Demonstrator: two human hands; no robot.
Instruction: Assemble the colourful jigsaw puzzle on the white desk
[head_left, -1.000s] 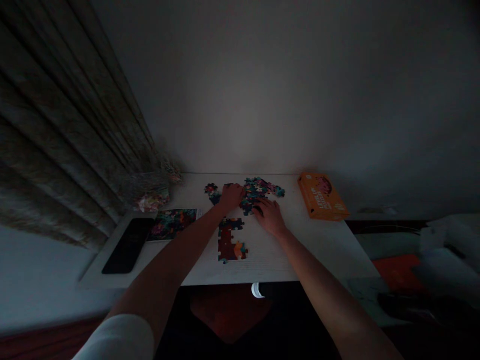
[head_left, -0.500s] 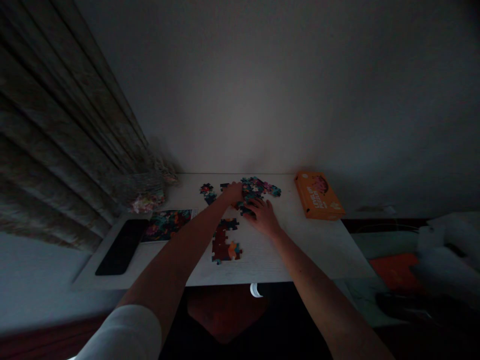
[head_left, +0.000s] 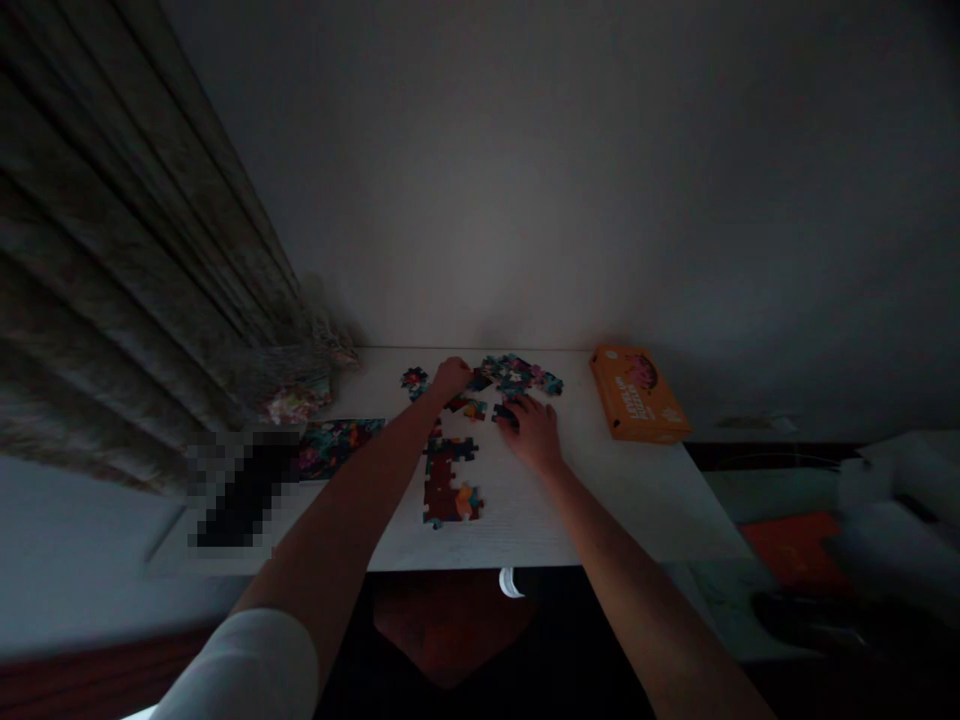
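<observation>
My left hand [head_left: 452, 378] is at the back of the table, its fingers curled together beside a dark jigsaw piece [head_left: 478, 380]; what it grips, if anything, is hidden. To its right, my right hand [head_left: 534, 430] has its thumb and bent fingers around a dark puzzle piece [head_left: 504, 413]. Between the hands lie loose pieces with orange [head_left: 474, 409]. Closer to me is a joined red-brown puzzle section [head_left: 441, 490] with an orange patch. A heap of colourful pieces [head_left: 514, 372] lies behind my right hand, and a small flowered cluster [head_left: 413, 380] left of my left hand.
An orange puzzle box [head_left: 639, 395] stands at the table's right. On the left are a flowered picture sheet [head_left: 337, 445], a dark pixelated object [head_left: 251, 490] and a wrapped bouquet [head_left: 296, 403]. A curtain [head_left: 135, 240] hangs beside the white table [head_left: 622, 500], which meets the wall.
My left hand has moved left, away from the heap, uncovering pieces between the hands. My right hand has shifted slightly right with the dark piece, its fingers drawn in.
</observation>
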